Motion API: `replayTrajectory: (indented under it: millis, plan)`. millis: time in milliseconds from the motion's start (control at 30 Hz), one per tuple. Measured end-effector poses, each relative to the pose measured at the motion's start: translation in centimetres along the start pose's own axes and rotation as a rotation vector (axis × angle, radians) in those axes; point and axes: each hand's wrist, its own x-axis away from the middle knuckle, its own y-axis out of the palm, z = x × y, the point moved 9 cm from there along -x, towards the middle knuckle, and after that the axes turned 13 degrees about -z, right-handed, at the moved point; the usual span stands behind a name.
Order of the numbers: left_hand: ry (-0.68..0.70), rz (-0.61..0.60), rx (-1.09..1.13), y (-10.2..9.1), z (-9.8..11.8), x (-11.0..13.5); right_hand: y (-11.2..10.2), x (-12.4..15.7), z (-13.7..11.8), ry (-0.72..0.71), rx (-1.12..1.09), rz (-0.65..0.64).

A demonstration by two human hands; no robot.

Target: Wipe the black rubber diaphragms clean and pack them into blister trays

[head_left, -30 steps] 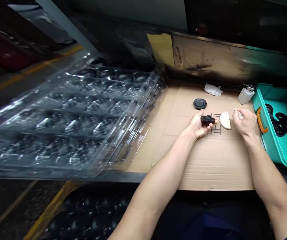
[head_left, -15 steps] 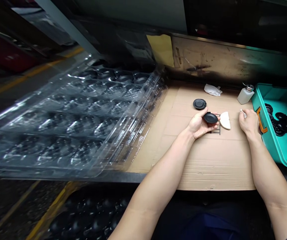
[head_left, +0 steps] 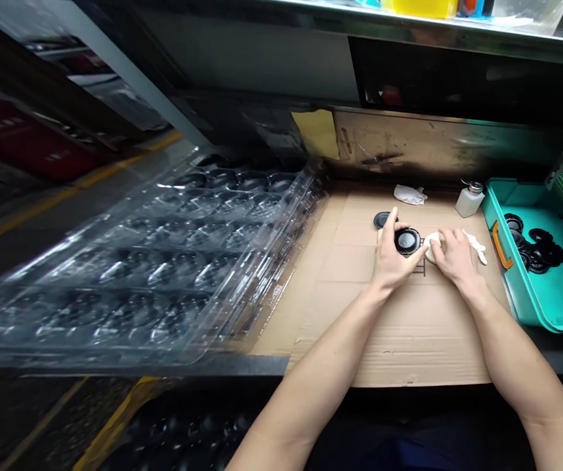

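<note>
My left hand (head_left: 390, 256) grips a round black plastic part (head_left: 407, 241) by its edges, with the shiny recessed face turned up towards me. Close beside it, my right hand (head_left: 454, 255) has its fingers closed on a white pad (head_left: 432, 248), which they partly cover. A crumpled white cloth (head_left: 476, 248) lies just right of those fingers. Behind my left hand, another round black part (head_left: 382, 220) rests on the cardboard sheet (head_left: 399, 327).
Clear plastic trays with round pockets (head_left: 163, 261) are stacked at left. A teal bin (head_left: 550, 314) at right holds several black parts (head_left: 539, 252). At the back stand a white pump bottle (head_left: 470, 199) and a crumpled white wipe (head_left: 410, 194). A shelf (head_left: 409, 26) overhangs the bench.
My right hand has moved left from beside the bin onto the white pad and let go of the white cloth. The black part in my left hand has turned over. The view has tilted up.
</note>
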Motion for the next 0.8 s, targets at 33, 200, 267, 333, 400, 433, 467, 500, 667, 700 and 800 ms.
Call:
replayTrajectory:
  millis: [33, 200, 267, 333, 400, 433, 467, 500, 667, 700, 800]
  plan:
    - [0.033, 0.013, -0.065, 0.0, 0.6, 0.2, 0.6, 0.1, -0.4, -0.001, 0.008, -0.048]
    - [-0.101, -0.069, -0.02, 0.3, 1.3, 0.6, 1.8, 0.1, -0.9, 0.012, 0.036, -0.149]
    - [-0.186, -0.111, 0.074, 0.5, 1.3, 0.7, 1.8, 0.0, -0.8, 0.007, 0.04, -0.14]
    - [-0.233, -0.105, 0.161, 0.4, 1.3, 0.8, 1.7, -0.1, -0.8, 0.0, 0.045, -0.131]
    - [-0.248, -0.088, 0.204, 0.3, 1.2, 0.8, 1.8, -0.1, -0.8, -0.01, 0.049, -0.127]
    - [-0.245, -0.088, 0.206, 0.4, 1.1, 0.8, 1.8, -0.1, -0.9, -0.015, 0.051, -0.126]
    - [-0.237, -0.095, 0.197, 0.4, 0.9, 0.7, 1.9, -0.1, -0.9, -0.018, 0.052, -0.127]
    - [-0.223, -0.108, 0.181, 0.6, 0.7, 0.7, 1.9, -0.1, -0.9, -0.018, 0.052, -0.129]
    - [-0.217, -0.103, 0.141, -0.5, -2.1, -0.5, 2.1, -0.2, -0.7, 0.007, 0.045, -0.138]
    - [-0.248, -0.061, 0.157, -1.4, -3.0, -1.0, 2.2, -0.2, -0.6, 0.011, 0.041, -0.14]
    - [-0.364, 0.048, 0.175, -5.2, -5.4, -2.6, 2.4, -0.3, -0.5, 0.012, 0.017, -0.155]
